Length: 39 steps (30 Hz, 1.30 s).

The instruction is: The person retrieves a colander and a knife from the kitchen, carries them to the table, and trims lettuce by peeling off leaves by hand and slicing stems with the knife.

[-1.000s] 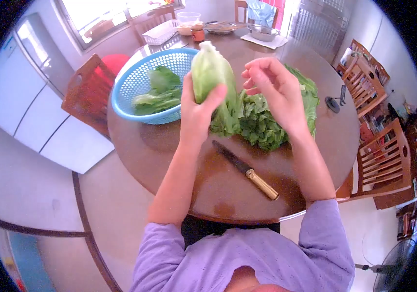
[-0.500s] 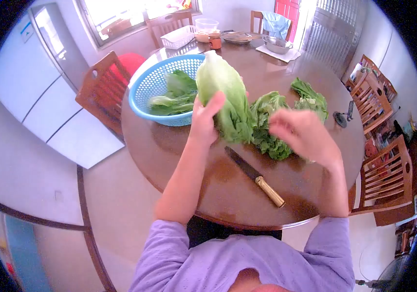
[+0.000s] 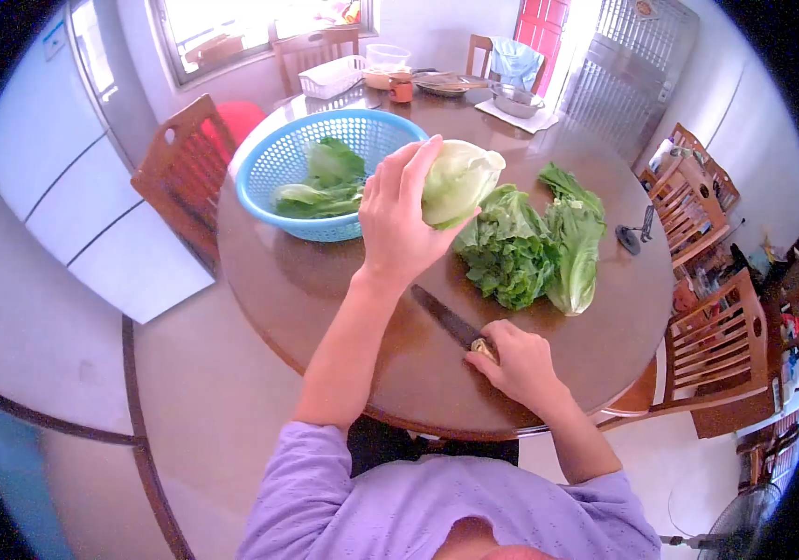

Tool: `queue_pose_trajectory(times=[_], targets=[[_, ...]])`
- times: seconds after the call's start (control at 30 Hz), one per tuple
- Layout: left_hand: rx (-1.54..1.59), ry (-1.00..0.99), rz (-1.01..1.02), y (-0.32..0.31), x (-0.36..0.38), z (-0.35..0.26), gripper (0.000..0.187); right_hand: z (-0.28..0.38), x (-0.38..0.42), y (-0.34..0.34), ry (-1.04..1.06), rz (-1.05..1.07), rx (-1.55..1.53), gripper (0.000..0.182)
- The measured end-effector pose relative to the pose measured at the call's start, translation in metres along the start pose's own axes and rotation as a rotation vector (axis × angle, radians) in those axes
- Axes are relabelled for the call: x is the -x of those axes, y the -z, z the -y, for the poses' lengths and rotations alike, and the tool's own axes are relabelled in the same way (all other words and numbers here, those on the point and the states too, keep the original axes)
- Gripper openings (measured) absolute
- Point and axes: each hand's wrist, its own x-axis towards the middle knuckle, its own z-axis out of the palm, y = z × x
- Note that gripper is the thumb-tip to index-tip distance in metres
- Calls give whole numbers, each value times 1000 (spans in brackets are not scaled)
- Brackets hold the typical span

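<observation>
My left hand (image 3: 401,210) holds a pale green lettuce head (image 3: 458,182) above the table, beside the right side of the blue basket (image 3: 259,201). Loose green leaves (image 3: 329,177) lie inside that basket. Down near the front of the table, my right hand (image 3: 519,364) is closed round the handle of the knife (image 3: 446,315), whose dark blade points away to the upper left. Right of the held head lie a bunch of leafy lettuce (image 3: 509,250) and a longer lettuce (image 3: 575,252), side by side.
On the far side of the brown round table (image 3: 315,308) are a white basket (image 3: 332,77), a clear tub (image 3: 387,61), an orange jar (image 3: 400,90) and a metal bowl (image 3: 517,100). A small black object (image 3: 629,239) lies at the right. Wooden chairs (image 3: 712,345) surround the table.
My right hand has come down from the lettuces and taken hold of the knife handle. The lettuce head in my left hand has been turned, its pale end now facing right.
</observation>
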Motion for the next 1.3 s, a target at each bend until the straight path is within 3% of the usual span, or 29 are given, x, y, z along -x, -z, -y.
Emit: queue_pose_trajectory(times=[0.1, 0.23, 0.33, 0.47, 0.5, 0.6, 0.7, 0.8, 0.9, 1.1, 1.3], targets=[[-41, -22, -15, 3, -1, 1, 80, 3, 5, 7, -73, 58, 18, 28], [-73, -42, -50, 4, -2, 6, 82, -5, 22, 38, -150, -54, -177, 25], [-72, -46, -70, 4, -2, 6, 84, -16, 32, 53, -457, -151, -723, 25], [-46, -51, -64, 2, -1, 2, 84, -20, 25, 72, -500, -416, -1399, 38], [-19, -33, -50, 1, 0, 0, 83, -13, 17, 76, -498, -516, -1375, 42], [64, 20, -11, -5, 2, -5, 83, -12, 8, 95, -238, -387, -1002, 39], [126, 77, 26, -11, 7, -8, 82, 16, -15, 109, -60, -420, -460, 46], [130, 96, 59, -13, 9, -9, 83, 26, -38, 113, 71, -316, -413, 59], [130, 79, 76, -16, 10, -7, 83, 30, -56, 115, 71, -219, -459, 64], [99, 53, 84, -14, 9, -9, 82, 26, -74, 120, 65, -139, -349, 62], [124, 51, 75, -14, 10, -7, 81, 21, -80, 115, 67, -75, -435, 55]])
